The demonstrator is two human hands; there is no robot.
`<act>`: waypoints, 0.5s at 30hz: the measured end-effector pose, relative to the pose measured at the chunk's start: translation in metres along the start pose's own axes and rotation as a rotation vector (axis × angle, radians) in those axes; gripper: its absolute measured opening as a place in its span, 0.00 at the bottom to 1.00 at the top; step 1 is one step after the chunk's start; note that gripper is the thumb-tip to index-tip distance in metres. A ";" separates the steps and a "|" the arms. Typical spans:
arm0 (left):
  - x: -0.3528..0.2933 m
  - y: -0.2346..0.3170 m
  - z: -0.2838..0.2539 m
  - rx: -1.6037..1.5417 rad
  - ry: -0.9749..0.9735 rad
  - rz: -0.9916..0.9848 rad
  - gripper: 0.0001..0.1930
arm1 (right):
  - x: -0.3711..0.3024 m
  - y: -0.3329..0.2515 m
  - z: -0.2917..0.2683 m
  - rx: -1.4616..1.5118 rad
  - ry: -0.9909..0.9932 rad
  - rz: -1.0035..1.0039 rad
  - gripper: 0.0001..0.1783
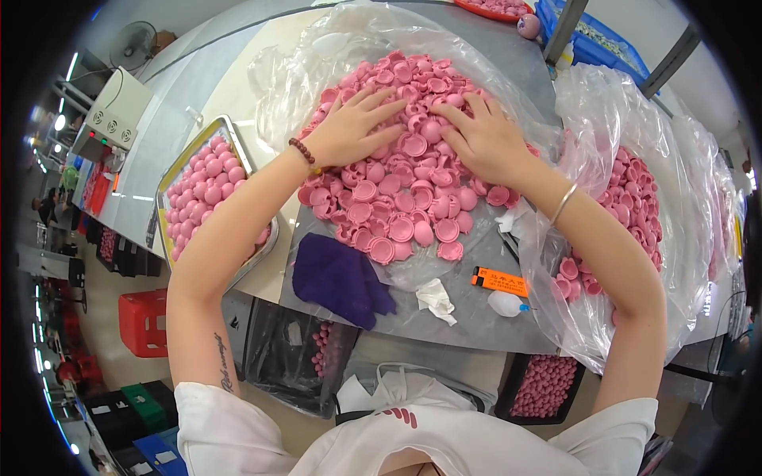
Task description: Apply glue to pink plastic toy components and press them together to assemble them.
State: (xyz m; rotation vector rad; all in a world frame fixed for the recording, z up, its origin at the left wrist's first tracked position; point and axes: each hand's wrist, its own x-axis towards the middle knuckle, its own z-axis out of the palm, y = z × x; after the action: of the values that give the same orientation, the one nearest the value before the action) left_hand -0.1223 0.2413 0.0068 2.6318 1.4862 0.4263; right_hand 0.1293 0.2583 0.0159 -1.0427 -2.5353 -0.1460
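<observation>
A large heap of pink plastic half-shells [397, 190] spreads over a clear plastic bag [333, 47] on the table. My left hand [353, 127] lies on the upper left of the heap, fingers spread and palm down. On the upper right of it rests my right hand [486, 139], also with its fingers apart. Both hands touch the shells and neither grips one. Some shells are cup-shaped with the hollow side up, others show a round back.
Left of the heap stands a metal tray [164, 190] of pink balls. A purple cloth [337, 278], a crumpled tissue [435, 301] and an orange box cutter [500, 281] lie near the front edge. At right, another clear bag [587, 103] holds more pink shells. Black crates [504, 389] stand below.
</observation>
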 end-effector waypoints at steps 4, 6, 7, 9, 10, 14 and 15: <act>-0.008 0.009 -0.005 0.064 -0.004 0.031 0.29 | -0.017 -0.002 -0.012 0.024 -0.144 0.007 0.20; -0.003 0.016 -0.015 0.115 -0.011 0.040 0.29 | -0.022 -0.005 -0.027 -0.008 -0.122 0.013 0.21; -0.002 0.018 -0.022 0.172 -0.024 0.034 0.28 | -0.023 -0.008 -0.034 -0.027 -0.100 0.008 0.22; 0.004 0.007 -0.033 -0.010 0.092 0.026 0.28 | -0.031 -0.013 -0.071 0.201 -0.050 0.008 0.23; 0.004 0.004 -0.039 -0.191 0.207 0.015 0.27 | -0.040 -0.017 -0.094 0.431 0.003 0.005 0.24; -0.011 0.010 -0.054 -0.346 0.278 0.008 0.23 | -0.119 -0.038 -0.134 0.872 0.181 0.294 0.23; -0.014 0.019 -0.053 -0.336 0.191 -0.052 0.20 | -0.146 -0.046 -0.130 0.964 0.208 0.347 0.23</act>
State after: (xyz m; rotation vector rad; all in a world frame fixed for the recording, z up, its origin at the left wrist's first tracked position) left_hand -0.1285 0.2160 0.0588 2.3387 1.3844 0.8598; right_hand 0.2334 0.0985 0.0797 -0.9359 -1.8056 0.9118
